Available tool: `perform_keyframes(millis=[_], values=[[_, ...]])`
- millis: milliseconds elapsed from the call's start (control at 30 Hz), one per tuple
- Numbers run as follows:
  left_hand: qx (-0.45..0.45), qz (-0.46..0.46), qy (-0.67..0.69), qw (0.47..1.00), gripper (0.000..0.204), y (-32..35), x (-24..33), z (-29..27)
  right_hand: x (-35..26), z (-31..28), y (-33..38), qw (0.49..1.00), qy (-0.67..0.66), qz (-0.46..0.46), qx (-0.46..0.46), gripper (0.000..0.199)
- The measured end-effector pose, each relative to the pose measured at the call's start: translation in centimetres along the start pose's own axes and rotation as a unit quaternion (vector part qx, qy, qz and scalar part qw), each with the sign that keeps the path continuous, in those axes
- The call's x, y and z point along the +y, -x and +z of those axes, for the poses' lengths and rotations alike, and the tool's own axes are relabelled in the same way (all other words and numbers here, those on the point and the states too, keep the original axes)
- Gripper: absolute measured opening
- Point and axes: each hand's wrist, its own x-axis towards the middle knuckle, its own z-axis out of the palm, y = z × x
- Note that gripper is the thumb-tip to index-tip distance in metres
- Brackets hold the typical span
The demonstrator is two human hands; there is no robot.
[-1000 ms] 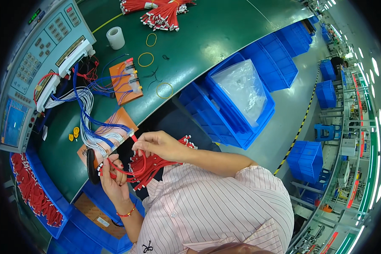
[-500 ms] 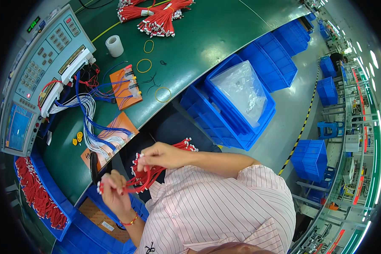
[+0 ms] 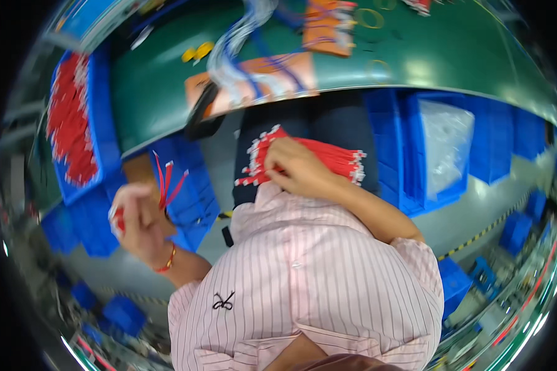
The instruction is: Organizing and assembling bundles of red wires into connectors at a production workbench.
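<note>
My left hand (image 3: 136,226), a little blurred, is raised at the left with its fingers closed on a few red cables (image 3: 165,185). Their white-tipped ends stick out past the wrist side, and a red bit shows at the fingertips. Across my dark-clothed lap lies a bundle of red cables (image 3: 331,157) with white connectors at both ends. My right hand (image 3: 294,164) rests over the left part of this bundle, fingers curled down onto it. What lies right under those fingertips is hidden.
A blue bin (image 3: 102,148) heaped with red cables stands at the far left. On the green bench (image 3: 414,68) are orange boards (image 3: 328,31) with blue and white wires and yellow pieces (image 3: 198,52). Blue crates (image 3: 495,145), one holding clear plastic (image 3: 442,148), line the right side.
My view has swung, shifting the bench toward the top. The left hand has moved away from the lap to the left with a few cables; the right hand stays by the bundle.
</note>
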Motion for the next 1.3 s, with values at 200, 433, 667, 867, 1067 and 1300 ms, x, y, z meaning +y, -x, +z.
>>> perform_keyframes(millis=[200, 433, 667, 867, 1067, 1300], values=[[-0.165, -0.208, -0.167, 0.949, 0.031, 1.1, -2.8, 1.7, -2.2, -1.8, -0.3, 0.855, -0.44, 0.276, 0.002, 0.007], [-0.211, -0.08, -0.123, 0.966, 0.033, 1.8, -6.8, 8.2, -5.3, -1.8, -2.6, 0.883, -0.406, 0.234, 0.024, 0.009], [-0.155, -0.279, 0.197, 0.927, 0.031, 1.6, -7.2, 11.3, -5.2, -1.0, -3.9, 0.908, -0.367, 0.194, 0.051, 0.018], [-0.159, -0.317, 0.312, 0.882, 0.028, 0.5, -8.0, 11.4, -4.6, -5.0, -3.1, 0.946, -0.21, 0.244, -0.038, 0.022], [-0.08, -0.246, 0.202, 0.945, 0.024, -0.8, -8.3, 12.2, -2.1, -9.8, 0.8, 0.931, -0.229, 0.283, -0.028, 0.027], [-0.071, -0.223, 0.1, 0.967, 0.024, -1.5, -9.2, 12.7, -0.1, -10.4, 2.9, 0.812, -0.49, 0.252, 0.194, 0.027]])
